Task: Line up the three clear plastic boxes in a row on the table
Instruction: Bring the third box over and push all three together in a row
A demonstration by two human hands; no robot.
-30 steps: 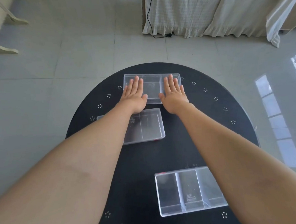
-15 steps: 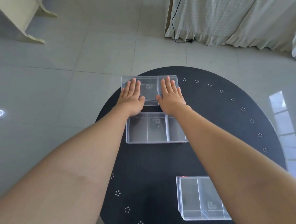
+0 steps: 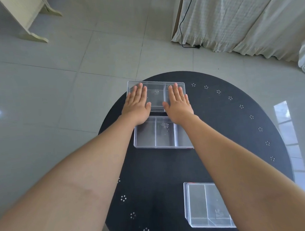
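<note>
Head view: both hands lie flat, fingers spread and gripping nothing, on the far box (image 3: 156, 95) — left hand (image 3: 137, 105), right hand (image 3: 178, 105). Compared with a second ago, the middle box (image 3: 160, 132) now sits squared up directly behind it, nearly touching. So two of three look lined up; the near box (image 3: 206, 204) waits well apart on the black table (image 3: 151, 177). Count: three boxes, two hands.

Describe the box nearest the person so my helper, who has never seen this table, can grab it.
Start at the round black table. Two clear boxes lie together at its far side under the hands. The nearest box lies alone near the table's near right edge, partly hidden under the right forearm, well apart from that pair.
</note>
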